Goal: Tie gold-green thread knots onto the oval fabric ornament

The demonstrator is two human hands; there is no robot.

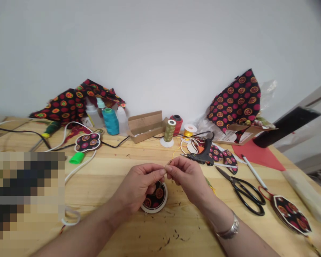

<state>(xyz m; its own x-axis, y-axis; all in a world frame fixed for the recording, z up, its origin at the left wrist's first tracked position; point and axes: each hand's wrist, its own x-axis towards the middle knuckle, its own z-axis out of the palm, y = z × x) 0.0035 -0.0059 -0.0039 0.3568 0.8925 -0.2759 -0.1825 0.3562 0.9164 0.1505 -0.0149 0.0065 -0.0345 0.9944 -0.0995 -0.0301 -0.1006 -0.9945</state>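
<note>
My left hand (pixel 143 184) and my right hand (pixel 186 175) meet fingertip to fingertip above the table, both in a pinch. Between them is a thin cord, mostly covered by the fingers; a short bit of it seems to hang below my right fingertips. Under my left hand lies a round white-rimmed ornament (pixel 164 198) with dark patterned fabric, partly hidden by that hand. Just beyond my right hand are a black glue gun (pixel 204 155) and a loop of yellow cord (pixel 179 145). Black-handled scissors (pixel 242 191) lie to the right of my right hand.
An octagonal fabric ornament (pixel 291 214) and a white pen (pixel 254 172) are at right. Behind stand an open cardboard box (pixel 147 128), a green thread spool (pixel 168 132) and a teal thread cone (pixel 111 121). A flower-shaped ornament (pixel 87 142) lies left among cables.
</note>
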